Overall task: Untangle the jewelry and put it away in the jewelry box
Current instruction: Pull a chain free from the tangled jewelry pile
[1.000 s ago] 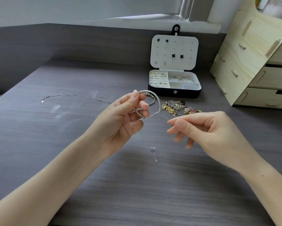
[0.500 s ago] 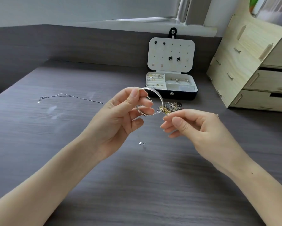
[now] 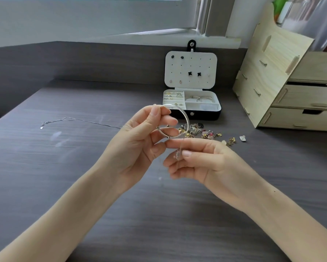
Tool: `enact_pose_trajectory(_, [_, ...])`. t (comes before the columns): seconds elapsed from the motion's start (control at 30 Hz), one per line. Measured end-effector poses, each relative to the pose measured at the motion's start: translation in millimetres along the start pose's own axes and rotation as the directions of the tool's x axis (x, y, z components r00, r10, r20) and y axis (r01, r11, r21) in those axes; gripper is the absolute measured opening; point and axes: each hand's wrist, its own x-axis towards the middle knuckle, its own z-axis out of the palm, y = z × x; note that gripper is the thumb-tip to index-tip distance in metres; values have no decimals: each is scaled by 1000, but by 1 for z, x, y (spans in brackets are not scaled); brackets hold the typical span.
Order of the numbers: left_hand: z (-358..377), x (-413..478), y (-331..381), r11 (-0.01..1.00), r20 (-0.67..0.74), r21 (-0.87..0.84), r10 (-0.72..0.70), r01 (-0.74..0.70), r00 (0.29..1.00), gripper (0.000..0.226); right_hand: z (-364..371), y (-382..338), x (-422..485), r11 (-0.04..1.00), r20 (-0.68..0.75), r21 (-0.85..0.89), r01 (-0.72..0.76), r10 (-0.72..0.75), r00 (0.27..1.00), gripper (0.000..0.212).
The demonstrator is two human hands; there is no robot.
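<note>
— Above the grey, wood-grained table [image 3: 64, 186], what did the left hand [image 3: 138, 148] hold?
— It gripped a smooth, round silver bangle [image 3: 186, 118] between thumb and fingers.
— And the right hand [image 3: 212, 163]?
— Its fingers pinched a thin chain [image 3: 178, 155], blurred, just below the bangle.
— Where was the jewelry box [image 3: 206, 114]?
— Behind the hands, black outside, pale inside, with its lid upright. A glittering tangled pile [image 3: 196, 130] lay just before it. One fine necklace [image 3: 79, 121] lay stretched at the left.
</note>
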Motion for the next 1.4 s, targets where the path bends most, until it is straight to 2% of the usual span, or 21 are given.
enact_pose_trajectory(0.1, [-2, 2, 2, 1000, -50, 0, 20, -20, 999, 15, -3, -3, -2, 998, 73, 54, -43, 39, 997, 33])
enact_pose_trajectory(0.23, [-6, 4, 3, 999, -109, 16, 31, -30, 994, 15, -3, -4, -6, 999, 119, -21, -45, 48, 992, 31])
enact_pose_trajectory(0.4, [-9, 4, 2, 1000, -117, 1, 10, -10, 993, 15, -4, -5, -8, 999, 57, -34, -7, 9, 998, 46])
enact_pose_trajectory(0.53, [-10, 5, 2, 1000, -115, -8, 1, -2, 993, 15, -4, -6, -8, 999, 23, -33, 20, -19, 1000, 49])
enact_pose_trajectory(0.67, [-10, 5, 2, 1000, -119, -23, -10, 7, 993, 15, -3, -5, -8, 998, -14, -66, 16, -16, 1000, 45])
enact_pose_trajectory(0.87, [-10, 5, 2, 999, -126, -41, -19, 14, 992, 15, 0, -3, -6, 997, -113, -70, 45, -53, 992, 17])
enact_pose_trajectory(1.2, [-7, 3, 1, 1000, -94, -29, -4, 1, 996, 14, 1, -3, -4, 999, -197, 36, 0, 7, 980, 23])
enact_pose_trajectory(1.4, [-7, 3, 0, 1000, -75, -22, 12, -13, 997, 16, 1, -3, -3, 999, -225, 38, -24, 32, 974, 24])
